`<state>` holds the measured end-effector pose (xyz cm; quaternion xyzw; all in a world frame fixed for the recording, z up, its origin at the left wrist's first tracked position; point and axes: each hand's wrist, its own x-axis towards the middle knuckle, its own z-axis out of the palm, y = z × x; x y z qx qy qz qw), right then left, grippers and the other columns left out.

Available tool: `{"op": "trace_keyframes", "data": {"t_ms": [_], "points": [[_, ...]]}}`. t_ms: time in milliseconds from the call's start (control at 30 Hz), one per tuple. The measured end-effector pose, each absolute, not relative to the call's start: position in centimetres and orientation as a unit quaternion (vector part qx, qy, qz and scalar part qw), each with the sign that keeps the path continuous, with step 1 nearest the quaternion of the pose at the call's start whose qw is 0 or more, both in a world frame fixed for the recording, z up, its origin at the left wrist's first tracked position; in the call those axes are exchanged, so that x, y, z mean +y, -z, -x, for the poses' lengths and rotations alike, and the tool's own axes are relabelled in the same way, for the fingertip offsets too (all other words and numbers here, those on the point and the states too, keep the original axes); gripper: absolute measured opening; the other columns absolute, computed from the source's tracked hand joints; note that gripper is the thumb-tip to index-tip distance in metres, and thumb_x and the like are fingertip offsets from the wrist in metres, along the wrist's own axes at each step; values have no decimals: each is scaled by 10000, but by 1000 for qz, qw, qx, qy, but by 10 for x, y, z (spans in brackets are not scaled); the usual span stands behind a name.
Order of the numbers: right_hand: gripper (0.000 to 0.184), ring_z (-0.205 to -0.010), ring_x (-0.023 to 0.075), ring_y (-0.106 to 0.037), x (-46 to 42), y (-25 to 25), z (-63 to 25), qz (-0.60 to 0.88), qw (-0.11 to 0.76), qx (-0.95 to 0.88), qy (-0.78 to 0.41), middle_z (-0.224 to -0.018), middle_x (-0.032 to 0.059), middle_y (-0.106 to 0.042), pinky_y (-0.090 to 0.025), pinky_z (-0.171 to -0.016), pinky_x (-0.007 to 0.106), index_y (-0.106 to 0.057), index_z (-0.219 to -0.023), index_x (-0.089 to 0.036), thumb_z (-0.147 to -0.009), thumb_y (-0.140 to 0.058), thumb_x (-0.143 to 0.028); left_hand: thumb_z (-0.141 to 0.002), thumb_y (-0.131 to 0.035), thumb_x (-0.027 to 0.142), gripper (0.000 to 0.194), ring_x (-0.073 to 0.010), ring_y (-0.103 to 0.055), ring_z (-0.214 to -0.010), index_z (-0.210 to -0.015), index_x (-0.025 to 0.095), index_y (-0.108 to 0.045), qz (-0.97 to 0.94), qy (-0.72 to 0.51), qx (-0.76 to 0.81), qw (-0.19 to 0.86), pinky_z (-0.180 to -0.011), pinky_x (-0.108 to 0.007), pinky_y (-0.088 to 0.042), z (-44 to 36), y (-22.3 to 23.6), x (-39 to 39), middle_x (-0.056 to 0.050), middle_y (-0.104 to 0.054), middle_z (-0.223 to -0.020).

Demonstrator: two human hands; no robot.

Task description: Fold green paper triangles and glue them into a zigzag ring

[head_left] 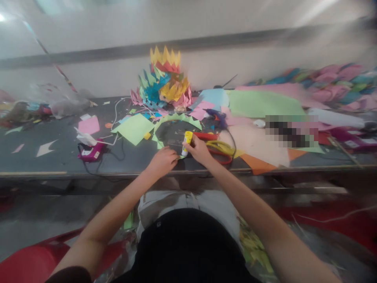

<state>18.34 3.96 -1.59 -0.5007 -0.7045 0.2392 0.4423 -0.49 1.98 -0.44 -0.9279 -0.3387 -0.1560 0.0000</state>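
Head view: gripping a short yellow-and-white tube (187,139) (looks like a glue stick, honestly) with the right hand (199,149), fully wrapped round and tilted slightly, white end down near the front edge of a long dark grey table (26,161). Resting the left hand (163,159) low just beside, with fingertips at a thin end of pale green paper (180,157) under the tube. Can't tell whether pinching or only pressing there. Close together at the tabletop, not clasped.

Just beyond the hands: a pale green zigzag-edged paper band (172,118), curved in an open arc. Left of that, a flat pale green paper square (134,129), then a magenta box with a cord (93,152). To the right, a dark blue glue gun (217,116) plus some red and yellow looped handles (220,149). Further back, piled up, multicoloured spiky paper crowns (165,59).
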Motion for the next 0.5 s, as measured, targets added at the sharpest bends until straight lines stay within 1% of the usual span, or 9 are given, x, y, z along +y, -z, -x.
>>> {"op": "trace_keyframes", "data": {"t_ms": [167,367,500], "points": [[260,-613,149,-493,35,15,-181,467,386,-762,-229,-696,2,-558,-395,-585,270,-517,-881,-180,-791,-526,-424,-869,-463,188,220,-164,-623,-876,-838,193,-681,924,148,-352,16,-1040,-386,-319,7,4,10,-39,-700,-853],[272,-637,155,-500,34,14,-181,445,356,-779,-260,-737,9,-578,-399,-605,274,-536,-912,-188,-785,-548,-429,-873,-474,261,234,-167,-633,-855,-811,188,-687,919,159,-362,9,-1053,-379,-308,9,3,2,-43,-714,-855],[247,-601,133,-456,31,8,-179,446,336,-794,-242,-668,-21,-509,-358,-572,253,-523,-821,-183,-778,-560,-424,-877,-468,247,242,-165,-637,-859,-812,182,-692,917,160,-366,13,-1054,-375,-310,10,4,0,-46,-719,-850]]}}
